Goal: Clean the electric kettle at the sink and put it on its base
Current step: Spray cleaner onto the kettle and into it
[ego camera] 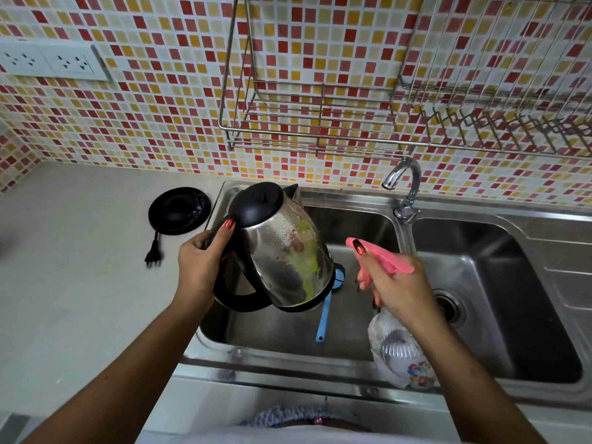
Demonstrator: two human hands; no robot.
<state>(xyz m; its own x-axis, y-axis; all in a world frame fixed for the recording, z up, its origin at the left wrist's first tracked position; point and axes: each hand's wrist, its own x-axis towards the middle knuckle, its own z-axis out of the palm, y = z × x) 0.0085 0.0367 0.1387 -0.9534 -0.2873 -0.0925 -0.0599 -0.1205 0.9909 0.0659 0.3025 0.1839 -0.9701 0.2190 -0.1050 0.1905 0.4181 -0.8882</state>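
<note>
My left hand grips the black handle of the steel electric kettle and holds it tilted over the left sink basin. The lid is closed. Yellow-green smears and droplets run down the kettle's side. My right hand holds a spray bottle with a pink trigger head, nozzle pointing at the kettle, index finger along the top. The round black kettle base lies on the counter left of the sink, its plug loose beside it.
A blue-handled brush lies in the left basin under the kettle. The tap stands between the two basins; the right basin has a drain. Wire racks hang on the tiled wall. Wall sockets sit at upper left.
</note>
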